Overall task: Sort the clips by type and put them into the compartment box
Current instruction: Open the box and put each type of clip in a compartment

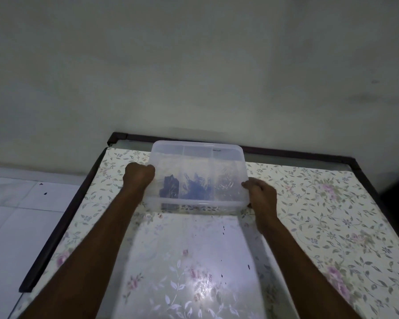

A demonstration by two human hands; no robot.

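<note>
Head view, dim and a little smeared, shows both hands holding the compartment box (197,173) at the far middle of the table (332,215). I read the box as tilted, its far edge raised toward the wall and its near edge low, just above or touching the floral tablecloth (309,192); I can't say which.

My left hand (138,178) is clenched round the left wall of the box, knuckles up. My right hand (262,194) grasps the near right corner, fingers curled over the rim.

Inside, three lots sit apart between the dividers: dark blue clips (169,187) in the left compartment, lighter blue clips (197,185) in the middle, and what look like clear clips (226,184) in the right, though the blur makes that last one a guess. All three lie heaped toward the near wall.

What worries me from here:
- If the tilt grows, I'd expect clips to ride over the low dividers and mix, undoing the sort.
- I can't tell whether a lid is on; if it isn't, tipping the near edge further could spill clips onto the cloth.
- The smooth plastic walls may slip in the grip, more so at the corner hold on the right.
- Setting it down hard could bounce the light clips across compartments.
</note>
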